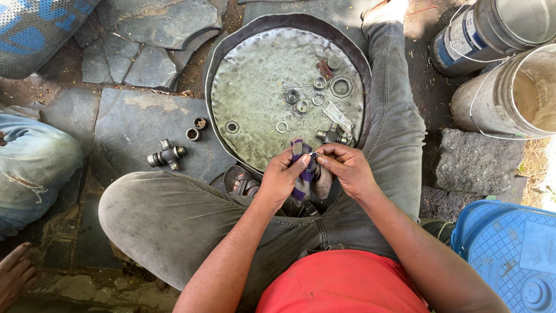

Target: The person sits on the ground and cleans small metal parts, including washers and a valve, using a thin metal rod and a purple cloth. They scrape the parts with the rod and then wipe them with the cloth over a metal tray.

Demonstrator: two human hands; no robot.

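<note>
Both my hands meet over my lap, just below the round metal tray [255, 87]. My left hand [282, 177] grips a purple and grey striped rag [302, 174]. My right hand [346, 167] pinches a small metal part [314, 155] against the rag; the part is mostly hidden by my fingers. On the tray lie several bearing cups [292, 96], rings, a hexagonal nut [341, 87], loose needle rollers and a cross-shaped joint [334, 135]. A second cross-shaped joint [167, 155] rests on the stone floor to the left, with two small caps [197, 128] beside it.
Two buckets [509, 87] stand at the upper right beside a rough stone block [472, 159]. A blue plastic crate [512, 249] sits at the lower right. Another person's knee [32, 162] and bare foot [14, 272] are at the left. A sandal [243, 182] lies under the tray's edge.
</note>
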